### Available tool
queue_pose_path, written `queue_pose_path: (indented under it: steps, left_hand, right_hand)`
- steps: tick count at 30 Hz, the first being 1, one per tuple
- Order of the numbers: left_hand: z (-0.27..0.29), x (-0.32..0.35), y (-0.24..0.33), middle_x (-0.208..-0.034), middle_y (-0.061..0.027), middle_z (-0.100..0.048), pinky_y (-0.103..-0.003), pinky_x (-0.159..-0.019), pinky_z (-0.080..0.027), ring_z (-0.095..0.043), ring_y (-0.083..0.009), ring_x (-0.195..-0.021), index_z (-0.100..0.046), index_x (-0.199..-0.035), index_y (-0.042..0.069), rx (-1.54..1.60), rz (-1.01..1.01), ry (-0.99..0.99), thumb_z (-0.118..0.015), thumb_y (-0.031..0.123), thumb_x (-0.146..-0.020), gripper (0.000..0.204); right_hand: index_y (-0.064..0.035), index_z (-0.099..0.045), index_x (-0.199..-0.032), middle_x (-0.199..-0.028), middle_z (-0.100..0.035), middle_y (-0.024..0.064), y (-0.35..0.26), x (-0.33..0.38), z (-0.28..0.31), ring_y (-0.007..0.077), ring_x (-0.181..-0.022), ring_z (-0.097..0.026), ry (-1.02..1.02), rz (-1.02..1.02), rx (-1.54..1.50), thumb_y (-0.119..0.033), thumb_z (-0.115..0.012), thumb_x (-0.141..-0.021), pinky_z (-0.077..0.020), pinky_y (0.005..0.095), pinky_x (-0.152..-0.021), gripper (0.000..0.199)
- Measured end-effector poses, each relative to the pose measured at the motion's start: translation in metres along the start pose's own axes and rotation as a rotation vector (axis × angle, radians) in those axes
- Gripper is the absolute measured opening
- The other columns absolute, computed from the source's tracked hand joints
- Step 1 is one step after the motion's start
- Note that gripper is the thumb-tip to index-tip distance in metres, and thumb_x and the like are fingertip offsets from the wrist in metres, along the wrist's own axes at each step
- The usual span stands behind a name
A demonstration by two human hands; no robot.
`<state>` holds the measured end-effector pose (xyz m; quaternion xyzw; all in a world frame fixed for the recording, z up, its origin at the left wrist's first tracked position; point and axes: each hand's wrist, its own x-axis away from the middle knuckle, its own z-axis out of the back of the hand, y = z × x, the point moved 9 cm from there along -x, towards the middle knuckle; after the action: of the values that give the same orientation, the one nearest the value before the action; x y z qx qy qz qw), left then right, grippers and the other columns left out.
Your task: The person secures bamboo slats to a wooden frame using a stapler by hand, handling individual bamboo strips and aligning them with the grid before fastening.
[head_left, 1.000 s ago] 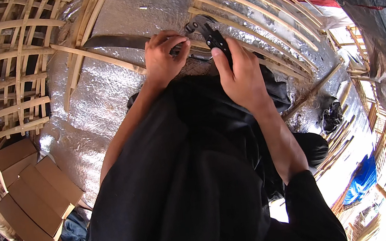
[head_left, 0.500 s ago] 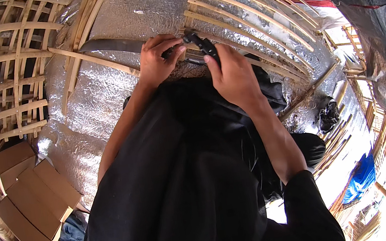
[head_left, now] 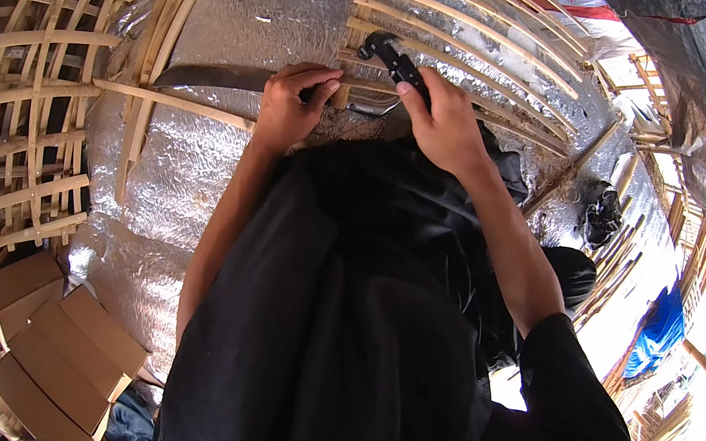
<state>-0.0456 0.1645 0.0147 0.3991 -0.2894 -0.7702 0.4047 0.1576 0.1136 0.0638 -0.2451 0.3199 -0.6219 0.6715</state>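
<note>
Silvery crinkled sheeting spreads over the floor, brightly lit in patches. Above it, toward its far edge, is a black tool, compact and jointed-looking, with a hooked, hammer-like head and a straight handle. It tilts so that its head points away and slightly left, near the ends of several pale wooden slats. Its handle is in the right hand, whose fingers wrap closed around it with the thumb laid along the near side. Set lower than the tool's head, the left hand bends at the wrist, its fingers curled toward the thumb with only a small gap between; I cannot tell what, if anything, it has hold of. A long, dark, curved blade runs from beside this hand toward the sheeting's left edge, where a woven lattice panel stands. Nearer on that side is an open cardboard box, with part of another person just below. Beyond the sheeting's right edge, a crumpled blue sheet lies among sticks in strong light.
</note>
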Motion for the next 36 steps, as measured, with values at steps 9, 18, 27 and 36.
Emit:
queue_pose_path:
  steps: [9, 18, 27, 36]
  left_hand:
    - [-0.007, 0.000, -0.005, -0.102, -0.0112, -0.078, -0.040, -0.083, -0.059, -0.074, -0.0313, -0.092, -0.081, -0.105, 0.008, 0.029, -0.009, 0.005, -0.080, 0.007, -0.089, 0.016]
    - [-0.002, 0.009, 0.000, -0.106, -0.0121, -0.078, -0.039, -0.085, -0.058, -0.074, -0.0302, -0.096, -0.081, -0.110, 0.010, 0.018, 0.002, -0.024, -0.079, 0.009, -0.092, 0.019]
    - [-0.002, 0.019, -0.006, -0.104, -0.0081, -0.079, -0.039, -0.085, -0.057, -0.073, -0.0294, -0.093, -0.082, -0.104, 0.010, 0.001, 0.018, 0.021, -0.081, 0.012, -0.089, 0.016]
    - [-0.003, 0.011, 0.000, -0.104, -0.0099, -0.079, -0.036, -0.086, -0.057, -0.073, -0.0276, -0.096, -0.081, -0.108, 0.008, -0.053, 0.015, -0.006, -0.079, 0.011, -0.092, 0.016]
  right_hand:
    - [0.0025, -0.058, -0.114, -0.096, -0.066, 0.0252, -0.029, 0.015, -0.001, 0.0488, -0.085, -0.066, 0.073, 0.203, 0.102, -0.017, -0.066, -0.101, -0.0531, 0.0535, -0.071, 0.025]
    - [0.0017, -0.057, -0.117, -0.096, -0.067, 0.0249, -0.059, 0.018, 0.020, 0.0472, -0.084, -0.068, 0.094, 0.175, 0.177, -0.021, -0.064, -0.101, -0.0543, 0.0541, -0.070, 0.028]
    - [0.0006, -0.058, -0.113, -0.094, -0.067, 0.0245, -0.020, 0.022, -0.025, 0.0483, -0.088, -0.068, -0.126, 0.071, 0.220, -0.024, -0.062, -0.103, -0.0541, 0.0565, -0.075, 0.027]
    - [0.0024, -0.060, -0.119, -0.098, -0.069, 0.0291, -0.024, 0.023, 0.007, 0.0511, -0.091, -0.067, 0.065, 0.093, 0.019, -0.019, -0.064, -0.103, -0.0523, 0.0559, -0.077, 0.027]
